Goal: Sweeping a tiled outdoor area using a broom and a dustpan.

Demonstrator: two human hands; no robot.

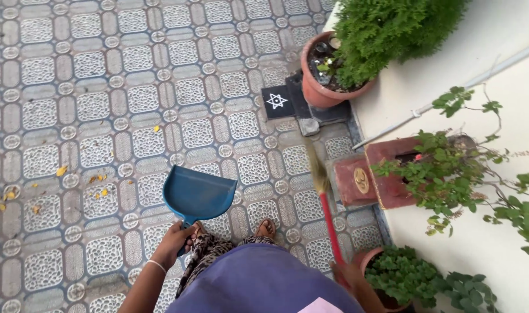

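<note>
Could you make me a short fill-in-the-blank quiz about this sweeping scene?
1. The left hand holds a ____ dustpan by its handle.
2. The right hand grips a broom with a ____ handle.
3. Yellow ____ lie scattered on the patterned tiles.

Missing words: blue; red; leaves
</note>
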